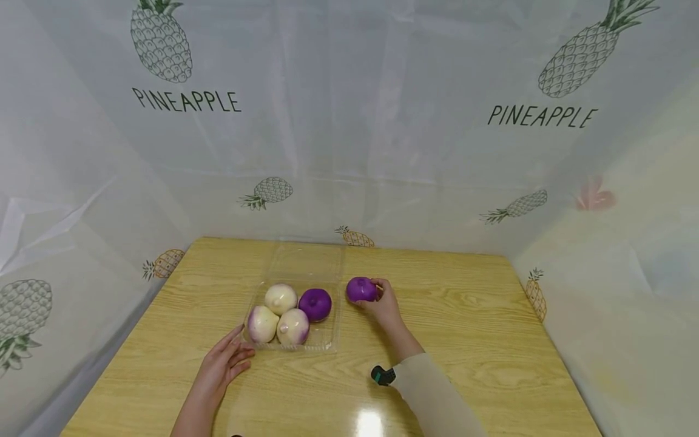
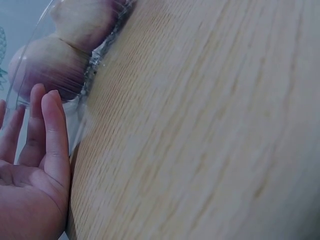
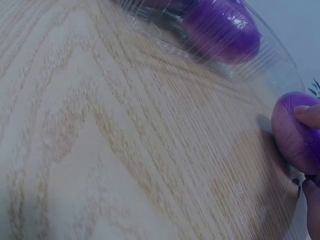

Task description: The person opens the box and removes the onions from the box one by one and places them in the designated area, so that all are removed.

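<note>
My right hand (image 1: 386, 308) holds a round, glossy purple vegetable (image 1: 360, 290) between thumb and fingers, just right of a clear plastic box (image 1: 324, 334). In the right wrist view this purple vegetable (image 3: 292, 135) shows a paler underside close over the wood. Inside the box sit three whitish, purple-tinged round vegetables (image 1: 293, 328) and one deep purple one (image 1: 315, 304); the front right corner holds none. My left hand (image 1: 222, 363) lies at the box's front left corner, fingers loosely extended. From the left wrist, its fingertips (image 2: 52, 102) appear right at the clear wall.
The box's clear lid (image 1: 306, 261) lies folded back toward the table's rear edge. All stands on a light wooden table (image 1: 464, 315). A pale curtain (image 1: 382, 139) printed with pineapples hangs behind and at both sides. A dark device (image 1: 383, 376) sits at the right wrist.
</note>
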Motion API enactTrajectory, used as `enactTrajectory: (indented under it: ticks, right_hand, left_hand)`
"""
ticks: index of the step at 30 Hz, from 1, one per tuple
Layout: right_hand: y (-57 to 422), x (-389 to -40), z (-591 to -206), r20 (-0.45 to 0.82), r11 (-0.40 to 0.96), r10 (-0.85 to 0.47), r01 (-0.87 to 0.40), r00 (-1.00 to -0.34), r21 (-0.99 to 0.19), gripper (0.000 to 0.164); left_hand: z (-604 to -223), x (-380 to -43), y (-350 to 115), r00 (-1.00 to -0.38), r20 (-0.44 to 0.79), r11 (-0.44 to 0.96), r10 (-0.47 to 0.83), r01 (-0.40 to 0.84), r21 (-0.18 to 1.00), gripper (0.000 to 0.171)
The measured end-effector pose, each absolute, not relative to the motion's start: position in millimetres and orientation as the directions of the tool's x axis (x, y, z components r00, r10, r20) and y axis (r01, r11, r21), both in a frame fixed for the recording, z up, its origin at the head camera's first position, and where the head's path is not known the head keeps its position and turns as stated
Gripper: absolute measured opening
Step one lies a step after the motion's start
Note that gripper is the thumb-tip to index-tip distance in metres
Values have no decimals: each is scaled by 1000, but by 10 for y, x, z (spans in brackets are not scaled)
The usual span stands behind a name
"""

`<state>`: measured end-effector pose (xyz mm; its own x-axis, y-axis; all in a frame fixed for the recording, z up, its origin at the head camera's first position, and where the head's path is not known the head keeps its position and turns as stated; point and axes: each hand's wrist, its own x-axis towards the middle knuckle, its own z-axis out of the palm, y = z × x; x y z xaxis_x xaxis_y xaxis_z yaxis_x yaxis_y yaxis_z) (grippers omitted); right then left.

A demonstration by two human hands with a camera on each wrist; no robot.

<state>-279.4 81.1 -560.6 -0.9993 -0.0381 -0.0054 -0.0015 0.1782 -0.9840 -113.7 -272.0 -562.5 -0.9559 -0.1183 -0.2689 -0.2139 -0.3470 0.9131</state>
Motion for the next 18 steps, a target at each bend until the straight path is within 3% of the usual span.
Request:
enactTrajectory:
  ticks: [18]
  right_hand:
    - [837,-2742,-5468,-16,165,-32,10,-999,-986,68]
  left_hand:
    - [-5618,-1127,-2729,-965,-243,-348,-103,-194,917,26]
